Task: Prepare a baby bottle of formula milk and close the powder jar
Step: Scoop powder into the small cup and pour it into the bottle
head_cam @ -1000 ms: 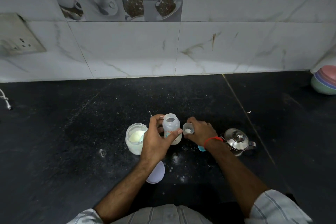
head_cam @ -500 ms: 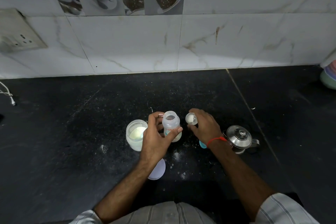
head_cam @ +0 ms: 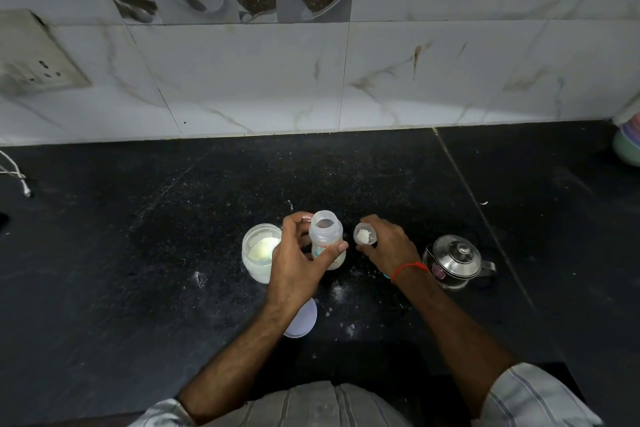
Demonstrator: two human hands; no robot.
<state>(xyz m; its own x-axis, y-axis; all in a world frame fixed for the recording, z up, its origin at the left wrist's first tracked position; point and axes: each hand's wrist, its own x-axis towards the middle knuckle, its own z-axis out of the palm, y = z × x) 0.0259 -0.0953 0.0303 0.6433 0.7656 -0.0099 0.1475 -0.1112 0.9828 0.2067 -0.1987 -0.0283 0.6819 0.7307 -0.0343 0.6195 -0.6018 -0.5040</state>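
While left hand (head_cam: 298,262) grips open bottle (head_cam: 326,239) at frame centre, right hand (head_cam: 388,243) pinches powder scoop (head_cam: 364,237) just beside neck. Dosing step. Next: tip scoop over mouth. Jar (head_cam: 260,251) uncapped, left of bottle.

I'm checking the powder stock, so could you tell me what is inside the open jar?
The powder jar holds pale powder. The left hand covers its right edge, hiding how deep the powder goes.

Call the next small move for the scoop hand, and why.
Probably tip the scoop over the baby bottle mouth. The right hand holds it, powder still inside, just beside the open bottle, which the left hand grips upright.
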